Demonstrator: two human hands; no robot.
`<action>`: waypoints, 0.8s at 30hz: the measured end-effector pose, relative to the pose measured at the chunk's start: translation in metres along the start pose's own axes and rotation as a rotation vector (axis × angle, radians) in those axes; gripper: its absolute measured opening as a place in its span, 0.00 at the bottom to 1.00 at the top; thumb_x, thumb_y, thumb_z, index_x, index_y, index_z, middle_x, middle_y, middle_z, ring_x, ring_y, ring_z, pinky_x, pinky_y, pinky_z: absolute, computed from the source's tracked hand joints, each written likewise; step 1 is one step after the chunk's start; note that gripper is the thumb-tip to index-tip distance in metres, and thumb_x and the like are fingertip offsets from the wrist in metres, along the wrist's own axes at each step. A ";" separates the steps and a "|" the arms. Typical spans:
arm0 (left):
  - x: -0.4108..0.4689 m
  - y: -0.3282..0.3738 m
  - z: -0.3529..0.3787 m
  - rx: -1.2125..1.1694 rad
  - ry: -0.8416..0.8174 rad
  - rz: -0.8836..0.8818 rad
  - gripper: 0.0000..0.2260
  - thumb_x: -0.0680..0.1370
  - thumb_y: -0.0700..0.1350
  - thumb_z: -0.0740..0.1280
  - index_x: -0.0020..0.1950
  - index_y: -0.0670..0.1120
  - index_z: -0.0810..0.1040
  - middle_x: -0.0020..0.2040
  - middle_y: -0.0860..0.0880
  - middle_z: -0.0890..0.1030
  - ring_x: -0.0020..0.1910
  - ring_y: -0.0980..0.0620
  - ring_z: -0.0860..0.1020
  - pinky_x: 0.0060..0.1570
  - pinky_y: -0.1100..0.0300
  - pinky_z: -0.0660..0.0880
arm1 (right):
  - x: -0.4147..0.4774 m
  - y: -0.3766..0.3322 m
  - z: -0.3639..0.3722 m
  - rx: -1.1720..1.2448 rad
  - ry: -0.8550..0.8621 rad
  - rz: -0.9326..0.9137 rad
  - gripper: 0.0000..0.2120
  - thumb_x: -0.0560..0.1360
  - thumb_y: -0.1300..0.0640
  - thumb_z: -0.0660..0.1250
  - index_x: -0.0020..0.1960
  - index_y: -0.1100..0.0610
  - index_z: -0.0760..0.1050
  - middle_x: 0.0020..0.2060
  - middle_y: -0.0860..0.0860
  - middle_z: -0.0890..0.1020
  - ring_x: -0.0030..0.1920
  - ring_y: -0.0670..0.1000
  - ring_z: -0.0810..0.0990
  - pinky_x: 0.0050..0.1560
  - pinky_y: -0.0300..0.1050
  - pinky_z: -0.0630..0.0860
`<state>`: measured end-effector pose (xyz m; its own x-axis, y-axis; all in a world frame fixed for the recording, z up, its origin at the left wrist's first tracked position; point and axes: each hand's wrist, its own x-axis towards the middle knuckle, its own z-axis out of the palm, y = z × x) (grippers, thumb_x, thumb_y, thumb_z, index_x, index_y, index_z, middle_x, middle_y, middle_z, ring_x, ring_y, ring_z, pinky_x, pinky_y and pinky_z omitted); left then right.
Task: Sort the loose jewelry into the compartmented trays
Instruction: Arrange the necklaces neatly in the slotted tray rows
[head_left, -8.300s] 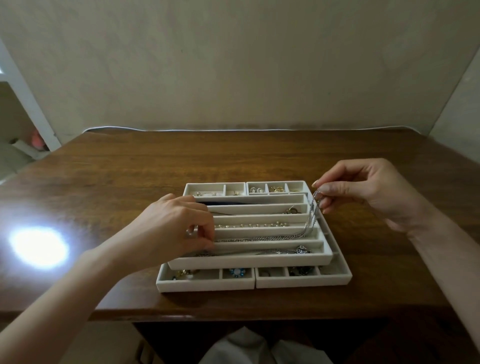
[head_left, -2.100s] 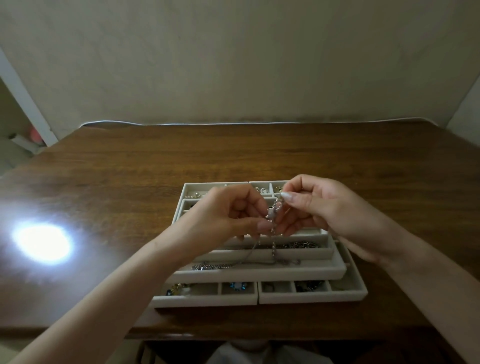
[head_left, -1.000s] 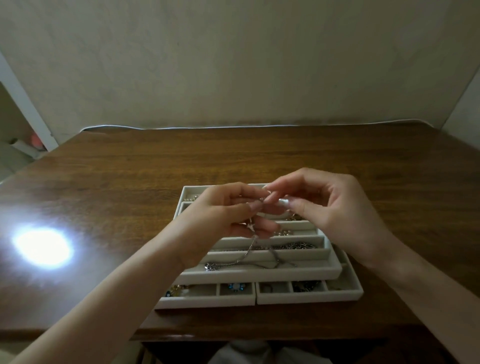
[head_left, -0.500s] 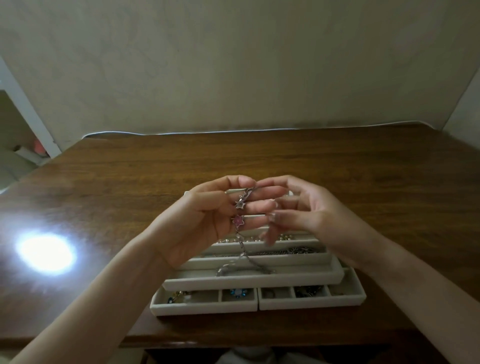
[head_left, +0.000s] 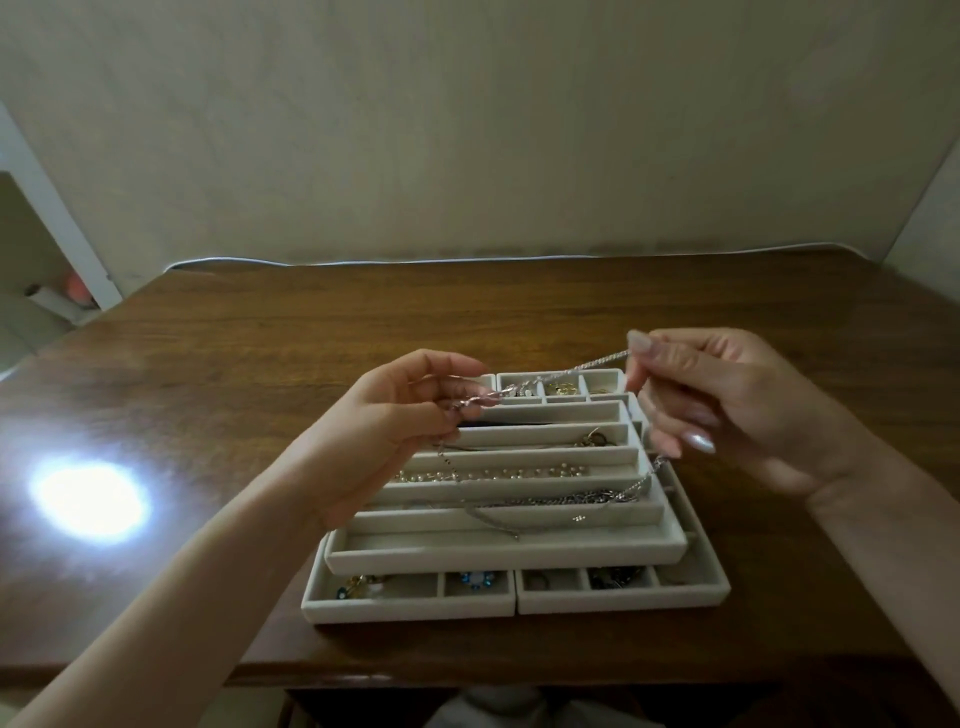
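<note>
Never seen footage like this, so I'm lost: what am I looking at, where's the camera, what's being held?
No machine: these are a person's bare hands, filmed by a camera worn on their head, looking down. On the brown wooden table, a white long-slotted tray sits stacked on white small-compartment trays. Its slots hold a pale bead strand and a chunky silver chain. The left hand and right hand each pinch a thin silver chain, stretched between them above the trays.
</note>
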<state>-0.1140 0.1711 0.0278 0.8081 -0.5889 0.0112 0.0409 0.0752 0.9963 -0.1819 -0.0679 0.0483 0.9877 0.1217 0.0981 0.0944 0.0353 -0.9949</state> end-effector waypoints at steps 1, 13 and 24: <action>-0.001 -0.001 0.001 0.024 0.012 -0.005 0.16 0.71 0.29 0.65 0.57 0.40 0.75 0.45 0.46 0.83 0.47 0.51 0.81 0.44 0.64 0.78 | 0.000 -0.001 -0.002 0.037 0.002 -0.010 0.11 0.69 0.51 0.66 0.34 0.59 0.79 0.18 0.49 0.64 0.18 0.46 0.64 0.24 0.39 0.71; -0.009 0.005 0.006 0.255 0.032 0.010 0.15 0.66 0.40 0.69 0.52 0.40 0.80 0.39 0.42 0.81 0.37 0.51 0.81 0.41 0.62 0.79 | -0.001 -0.012 -0.006 0.171 0.060 -0.157 0.14 0.69 0.57 0.65 0.52 0.57 0.81 0.22 0.50 0.66 0.24 0.46 0.66 0.28 0.38 0.73; -0.007 0.007 0.009 0.074 0.208 0.007 0.12 0.67 0.47 0.69 0.44 0.39 0.75 0.46 0.41 0.84 0.36 0.52 0.82 0.35 0.64 0.79 | -0.002 -0.011 -0.009 0.006 0.053 -0.029 0.19 0.70 0.62 0.63 0.59 0.56 0.78 0.32 0.55 0.78 0.27 0.46 0.73 0.29 0.38 0.76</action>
<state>-0.1244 0.1680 0.0359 0.9122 -0.4097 0.0077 -0.0019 0.0146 0.9999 -0.1840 -0.0773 0.0592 0.9897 0.0678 0.1257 0.1229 0.0440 -0.9914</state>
